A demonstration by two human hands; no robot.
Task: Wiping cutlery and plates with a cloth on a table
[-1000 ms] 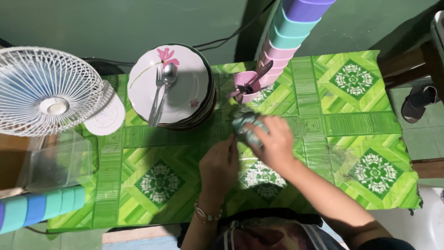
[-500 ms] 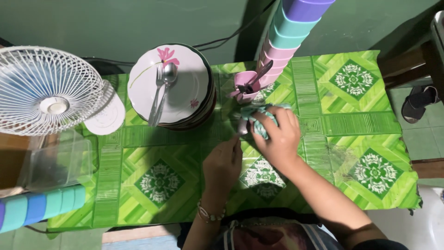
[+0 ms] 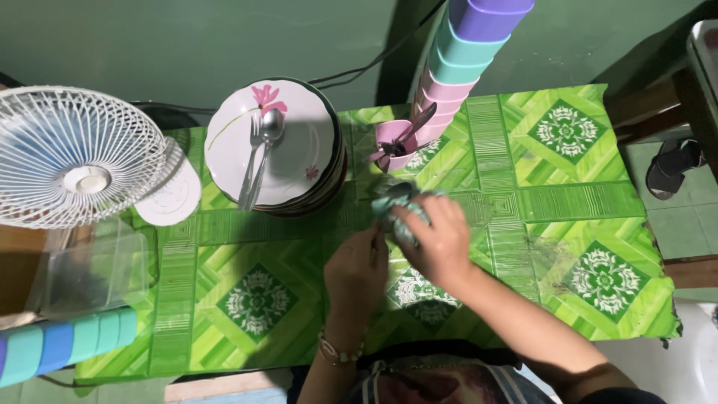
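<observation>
My right hand (image 3: 443, 241) grips a crumpled teal cloth (image 3: 394, 205) and presses it around the shiny end of a metal utensil (image 3: 397, 188), just above the green patterned tabletop (image 3: 583, 202). My left hand (image 3: 357, 271) sits right beside it, its fingertips pinched on the utensil's near end. Cloth and fingers hide most of the utensil. A beaded bracelet is on my left wrist.
A stack of flowered plates (image 3: 299, 153) carries a fork and a spoon (image 3: 263, 142). Behind my hands stand a pink cup of utensils (image 3: 394, 142) and a tall stack of coloured cups (image 3: 460, 52). A white fan (image 3: 78, 157) and a clear container (image 3: 93, 262) are at the left.
My right hand has rubbed the cloth back and forth over the utensil, ending slightly left of half a second ago. The left hand stays on the near end. The view shifted a little.
</observation>
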